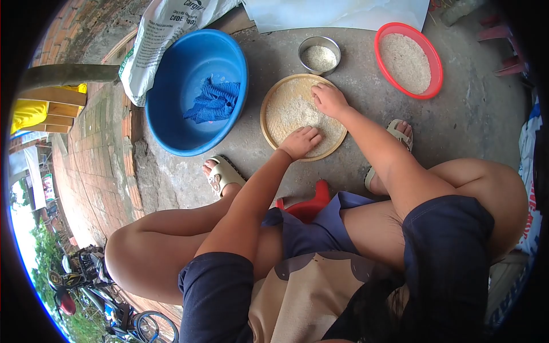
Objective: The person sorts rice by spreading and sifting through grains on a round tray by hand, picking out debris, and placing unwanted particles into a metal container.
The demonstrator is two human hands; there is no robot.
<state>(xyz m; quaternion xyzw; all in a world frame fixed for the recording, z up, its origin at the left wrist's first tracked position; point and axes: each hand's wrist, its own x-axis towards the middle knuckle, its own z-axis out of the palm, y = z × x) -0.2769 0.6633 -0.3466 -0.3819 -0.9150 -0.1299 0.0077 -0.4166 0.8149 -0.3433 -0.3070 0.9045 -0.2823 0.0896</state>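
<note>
A round woven bamboo tray [266, 127] rests on the concrete, with a thin layer of rice grains [291, 111] spread over it. My left hand [301, 143] lies palm down on the rice at the near side, its fingers slightly bent and apart. Over the far right part of the tray, my right hand [330, 100] has its fingers curled in against the grains; whatever they pinch is hidden. Just beyond the tray stands a metal bowl [319, 41] partly filled with rice. To the far right is a red plastic basin [437, 74] holding more rice.
A large blue tub [171, 108] with a wet-looking blue cloth [214, 102] stands left of the tray, and a printed white sack [154, 51] hangs by its rim. A red stool [309, 207] shows beneath me. A motorbike [86, 280] is at the lower left.
</note>
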